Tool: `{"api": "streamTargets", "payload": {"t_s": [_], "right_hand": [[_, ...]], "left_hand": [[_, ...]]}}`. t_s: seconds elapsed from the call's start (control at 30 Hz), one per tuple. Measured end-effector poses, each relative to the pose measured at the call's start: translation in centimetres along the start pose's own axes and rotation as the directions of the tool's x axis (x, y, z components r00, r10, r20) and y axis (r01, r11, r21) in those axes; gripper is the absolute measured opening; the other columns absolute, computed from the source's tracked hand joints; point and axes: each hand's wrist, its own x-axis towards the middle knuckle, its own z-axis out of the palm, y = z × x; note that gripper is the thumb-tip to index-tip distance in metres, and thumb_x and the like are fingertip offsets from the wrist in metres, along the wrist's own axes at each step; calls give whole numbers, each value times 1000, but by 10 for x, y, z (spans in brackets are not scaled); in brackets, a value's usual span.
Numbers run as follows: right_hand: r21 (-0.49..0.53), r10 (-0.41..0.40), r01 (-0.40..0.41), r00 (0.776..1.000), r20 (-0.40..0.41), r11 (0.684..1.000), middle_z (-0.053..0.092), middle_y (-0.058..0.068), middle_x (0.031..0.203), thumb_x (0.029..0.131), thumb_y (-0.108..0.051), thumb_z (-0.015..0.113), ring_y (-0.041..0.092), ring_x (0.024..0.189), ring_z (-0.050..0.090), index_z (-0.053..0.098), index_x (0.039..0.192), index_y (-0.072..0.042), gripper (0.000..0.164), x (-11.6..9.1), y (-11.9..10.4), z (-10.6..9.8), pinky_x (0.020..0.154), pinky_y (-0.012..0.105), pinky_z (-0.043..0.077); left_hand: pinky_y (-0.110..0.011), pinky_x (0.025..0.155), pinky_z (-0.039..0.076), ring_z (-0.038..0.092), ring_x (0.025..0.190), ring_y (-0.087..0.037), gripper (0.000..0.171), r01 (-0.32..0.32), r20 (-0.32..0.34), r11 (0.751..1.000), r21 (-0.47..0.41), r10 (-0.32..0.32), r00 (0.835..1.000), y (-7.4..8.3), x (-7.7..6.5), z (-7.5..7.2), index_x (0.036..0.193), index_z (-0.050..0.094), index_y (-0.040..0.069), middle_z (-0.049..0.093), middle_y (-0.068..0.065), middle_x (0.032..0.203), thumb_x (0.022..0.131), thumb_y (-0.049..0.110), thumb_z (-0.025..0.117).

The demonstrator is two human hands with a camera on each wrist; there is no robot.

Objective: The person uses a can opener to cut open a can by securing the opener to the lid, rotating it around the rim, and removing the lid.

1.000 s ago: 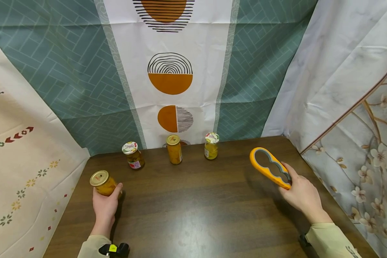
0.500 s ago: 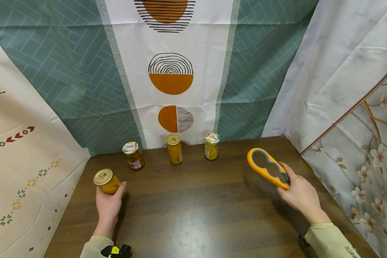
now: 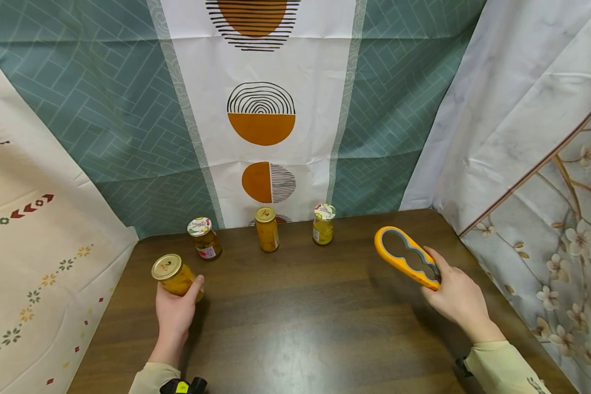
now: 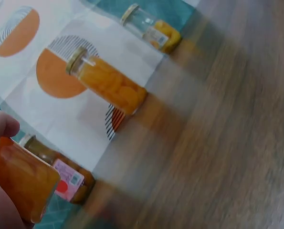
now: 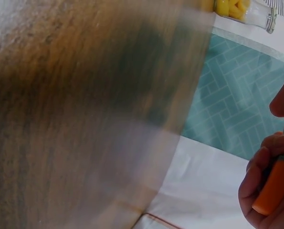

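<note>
My left hand (image 3: 175, 314) grips a glass jar of orange fruit (image 3: 178, 278) with a gold lid, tilted with its lid toward the left. In the left wrist view the lower part of that jar (image 4: 25, 179) shows between thumb and fingers; its lid is out of sight there. On the right, my right hand (image 3: 460, 301) holds an orange and grey jar opener (image 3: 406, 257) by one end, its looped end pointing up and left above the table. The right wrist view catches only a piece of the opener's orange handle (image 5: 273, 188) in the curled fingers.
Along the back of the brown table (image 3: 295, 306) stand a dark jar with a patterned lid (image 3: 205, 239), a taller gold-lidded jar of orange fruit (image 3: 266, 230) and a jar of yellow contents (image 3: 323, 224). Patterned cloths (image 3: 386, 115) hang behind and at both sides.
My left hand has carried the gold-lidded jar to the right and slightly up. The jar opener in my right hand has shifted a little to the left. The jars at the back stay put.
</note>
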Motion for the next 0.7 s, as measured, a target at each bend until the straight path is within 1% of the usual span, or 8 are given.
{"api": "streamTargets", "payload": {"t_s": [0.13, 0.23, 0.4, 0.5, 0.6, 0.7], "right_hand": [[-1, -8, 8, 1000, 2, 1000, 58, 7, 76, 75, -20, 80, 29, 69, 58, 45, 158, -20, 90, 1, -4, -2, 52, 49, 44], [0, -12, 12, 1000, 14, 1000, 56, 5, 75, 76, -20, 80, 27, 69, 57, 45, 158, -20, 90, 2, -8, -3, 52, 48, 44], [1, -12, 12, 999, 45, 1000, 55, 4, 76, 77, -21, 80, 26, 70, 57, 44, 160, -21, 90, 3, -16, -4, 52, 47, 45], [-1, -23, 23, 999, 40, 1000, 55, 3, 75, 77, -21, 80, 25, 69, 56, 45, 159, -21, 89, 4, -21, -4, 52, 45, 45], [-1, -36, 36, 999, 30, 999, 53, 2, 73, 77, -20, 79, 24, 68, 55, 47, 158, -22, 87, 6, -28, -4, 52, 44, 44], [5, -46, 46, 999, 27, 999, 52, 1, 73, 77, -20, 78, 23, 67, 53, 47, 158, -24, 87, 8, -38, -6, 52, 43, 43]], "left_hand": [[-17, 84, 44, 56, 99, -12, 57, -35, 6, 999, 14, 35, 999, 5, -6, 4, 135, 49, 1, 59, -5, 115, 94, 20, 85], [-17, 85, 44, 56, 100, -11, 59, -60, 26, 998, 29, 59, 998, 7, -10, 8, 137, 49, -1, 60, -6, 117, 94, 20, 84], [-15, 84, 46, 59, 98, -10, 59, -89, 64, 996, 22, 88, 994, 10, -18, 16, 138, 51, -1, 62, -7, 117, 93, 17, 85], [-15, 82, 48, 60, 95, -9, 56, -104, 82, 994, 13, 103, 991, 13, -23, 22, 135, 53, 0, 63, -8, 114, 92, 14, 86], [-16, 80, 49, 61, 93, -10, 52, -134, 103, 991, 15, 132, 986, 15, -28, 28, 132, 55, 0, 65, -9, 111, 92, 12, 85], [-17, 78, 49, 62, 90, -11, 48, -183, 119, 983, 18, 180, 976, 18, -33, 35, 127, 57, -1, 66, -10, 106, 90, 8, 85]]}}
